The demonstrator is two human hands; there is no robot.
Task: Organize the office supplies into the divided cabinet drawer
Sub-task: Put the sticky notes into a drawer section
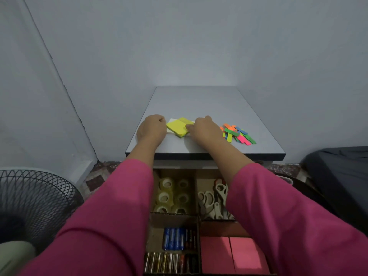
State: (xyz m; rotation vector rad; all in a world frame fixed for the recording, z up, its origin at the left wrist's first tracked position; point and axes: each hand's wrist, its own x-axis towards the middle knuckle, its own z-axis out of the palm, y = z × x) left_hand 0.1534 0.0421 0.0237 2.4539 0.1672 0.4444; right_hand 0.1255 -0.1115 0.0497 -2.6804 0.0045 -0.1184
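Nearest the camera, below the cabinet top (209, 108), the divided drawer (199, 220) stands open. Its closest compartments hold batteries (175, 239) on the left side and pink sticky-note pads (231, 253) on the right. Farther in, just under the cabinet top's front edge, tape rolls (173, 196) fill the left compartment and white-handled scissors (213, 200) lie in the right one.

Two arms in pink sleeves (111, 206) reach over the drawer onto the cabinet top. The left hand (152, 127) rests curled on the cabinet top near its front left side, its fingers touching the left edge of the yellow sticky-note pad (179, 128). The right hand (205, 128) presses its fingertips against the pad's right edge, so the pad sits pinched between both hands, with a white sheet (172, 120) under it. Just beyond the right hand, toward the cabinet top's right side, lies a loose heap of colourful paper strips (239, 134). Beyond the cabinet top rises a plain grey wall (179, 46).
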